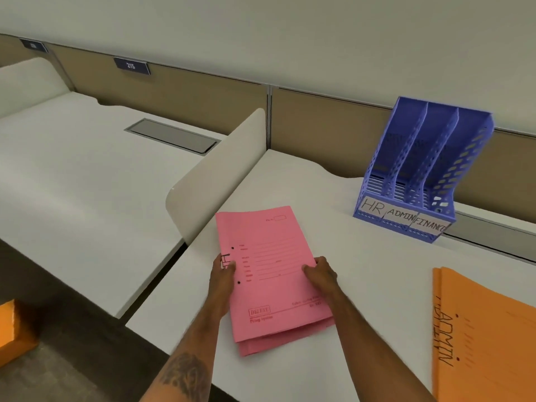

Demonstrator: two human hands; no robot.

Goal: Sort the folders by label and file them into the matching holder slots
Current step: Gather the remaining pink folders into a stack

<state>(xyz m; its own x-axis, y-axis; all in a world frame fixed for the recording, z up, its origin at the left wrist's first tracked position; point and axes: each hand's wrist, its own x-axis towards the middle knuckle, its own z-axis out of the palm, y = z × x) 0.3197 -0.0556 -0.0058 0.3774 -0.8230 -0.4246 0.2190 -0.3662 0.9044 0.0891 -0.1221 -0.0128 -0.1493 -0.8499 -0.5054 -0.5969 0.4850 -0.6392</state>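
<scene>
A small stack of pink folders [269,274] lies on the white desk [362,271] in front of me. My left hand [223,274] grips its left edge, over a handwritten label that it partly hides. My right hand [319,274] grips the right edge. Orange folders [487,338] marked ADMIN lie at the right edge of the view. A blue three-slot file holder [426,169] stands at the back right of the desk, with its slots labelled HR, ADMIN and FINANCE and nothing visible in them.
A low white divider [214,175] separates this desk from the neighbouring desk [87,175] on the left, which has a grey cable hatch [174,136]. Tan partition panels [319,123] run along the back. Something orange [11,329] sits low at the far left.
</scene>
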